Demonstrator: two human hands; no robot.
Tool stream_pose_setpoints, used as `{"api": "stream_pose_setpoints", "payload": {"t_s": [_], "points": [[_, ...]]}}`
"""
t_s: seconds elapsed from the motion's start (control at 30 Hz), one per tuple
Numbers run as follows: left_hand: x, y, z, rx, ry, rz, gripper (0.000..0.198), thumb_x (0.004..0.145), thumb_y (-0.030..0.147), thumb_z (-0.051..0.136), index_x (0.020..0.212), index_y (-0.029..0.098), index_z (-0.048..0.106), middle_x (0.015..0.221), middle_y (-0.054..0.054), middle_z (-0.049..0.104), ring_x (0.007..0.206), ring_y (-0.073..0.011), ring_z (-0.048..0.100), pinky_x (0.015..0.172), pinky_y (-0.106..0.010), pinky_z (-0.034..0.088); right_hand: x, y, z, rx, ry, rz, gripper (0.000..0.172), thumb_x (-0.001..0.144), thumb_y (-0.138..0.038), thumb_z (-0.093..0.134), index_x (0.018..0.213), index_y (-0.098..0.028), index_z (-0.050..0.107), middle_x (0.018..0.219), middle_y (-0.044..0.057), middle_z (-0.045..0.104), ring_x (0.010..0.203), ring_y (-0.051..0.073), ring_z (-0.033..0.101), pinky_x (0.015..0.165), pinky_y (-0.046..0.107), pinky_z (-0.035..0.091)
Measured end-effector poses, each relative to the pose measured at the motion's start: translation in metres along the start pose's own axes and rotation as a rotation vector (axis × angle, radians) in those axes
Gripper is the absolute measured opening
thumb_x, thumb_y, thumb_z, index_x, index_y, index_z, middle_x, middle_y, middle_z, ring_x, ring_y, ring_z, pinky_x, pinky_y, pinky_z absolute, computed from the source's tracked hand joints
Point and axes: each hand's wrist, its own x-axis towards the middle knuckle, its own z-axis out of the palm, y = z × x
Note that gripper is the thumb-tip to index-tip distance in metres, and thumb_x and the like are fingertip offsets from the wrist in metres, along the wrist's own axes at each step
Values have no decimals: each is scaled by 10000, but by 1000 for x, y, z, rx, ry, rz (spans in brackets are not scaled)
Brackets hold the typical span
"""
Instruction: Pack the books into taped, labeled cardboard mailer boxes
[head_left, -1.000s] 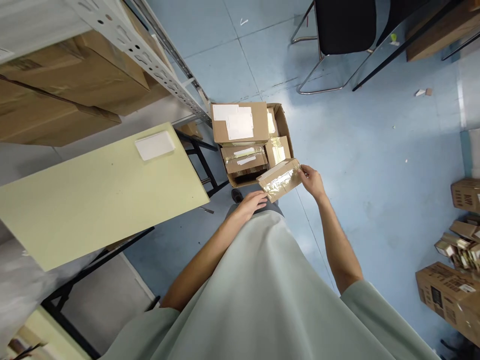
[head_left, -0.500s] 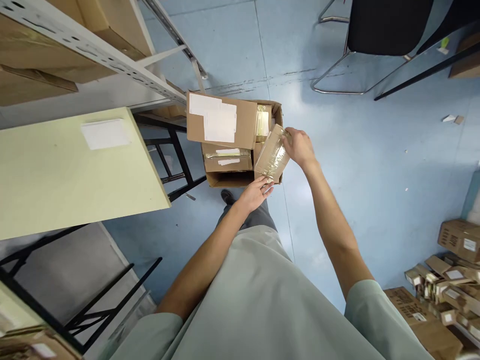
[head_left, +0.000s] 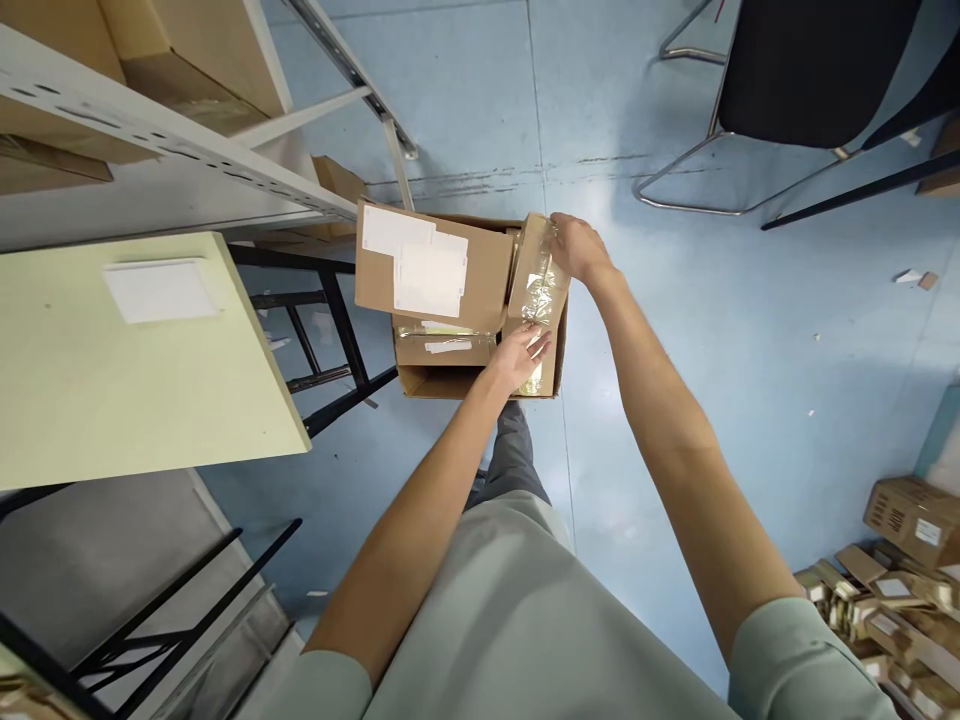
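Note:
A small cardboard box (head_left: 534,265) wrapped in clear shiny tape lies tilted over the right side of a large open carton (head_left: 442,383). My right hand (head_left: 580,248) grips its far right corner, the fingertips partly hidden behind the edge. At the box's near end is my left hand (head_left: 517,360), fingers stretched out and touching it. To the left, a bigger cardboard box (head_left: 486,275) with white labels rests across the top of the carton. Below that box, another taped box (head_left: 472,350) sits inside the carton.
A pale yellow tabletop (head_left: 150,390) and a metal shelf (head_left: 247,160) holding boxes stand at left. Black table legs (head_left: 345,330) come close to the carton. A black chair (head_left: 817,70) is at upper right, and boxes (head_left: 900,600) are piled at lower right.
The small taped box has turned more upright in view and moved left, against the labelled box. My right hand has gone slightly farther away with it. The whole view has shifted a little.

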Motion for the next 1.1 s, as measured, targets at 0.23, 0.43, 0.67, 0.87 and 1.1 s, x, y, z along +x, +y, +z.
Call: {"api": "stream_pose_setpoints", "payload": {"t_s": [0.23, 0.43, 0.67, 0.87, 1.1], "points": [[31, 14, -9, 116, 44, -23, 188, 892, 109, 797, 974, 213, 663, 1210, -83, 790, 1342, -246, 729, 1247, -410, 526, 34, 16, 40, 50, -89, 22, 551, 1101, -468, 593, 1515, -109, 649, 1676, 210, 609, 1630, 410, 492, 1372, 655, 374], [-3, 18, -37, 348, 34, -58, 438, 874, 220, 878, 1286, 210, 730, 1566, -177, 689, 1406, -335, 713, 1221, -485, 537, 5, 14, 55, 147, -115, 106, 644, 1078, -374, 561, 1654, -88, 567, 1826, 184, 444, 1755, 389, 311, 1438, 651, 248], [-99, 24, -117, 381, 18, -126, 429, 941, 309, 843, 1347, 194, 765, 1625, -185, 680, 1418, -327, 709, 1281, -492, 492, -92, -26, 58, 261, -35, 55, 642, 1122, -568, 513, 1563, -137, 692, 1766, 178, 538, 1699, 360, 440, 1426, 582, 326], [-173, 25, -174, 234, -8, 2, 480, 902, 378, 890, 1338, 210, 777, 1624, -181, 683, 1400, -333, 722, 1280, -517, 487, -173, -100, 58, 369, 38, 63, 641, 1084, -697, 525, 1373, -200, 808, 1425, 161, 816, 1383, 384, 748, 1222, 588, 581], [-270, 53, -230, 68, -157, 233, 383, 821, 394, 983, 1120, 209, 833, 1429, -169, 806, 1363, -340, 749, 1259, -492, 502, -226, -264, 81, 403, -68, -133, 571, 1063, -714, 587, 1225, -231, 845, 1320, 155, 853, 1199, 353, 832, 1073, 529, 676]]}}
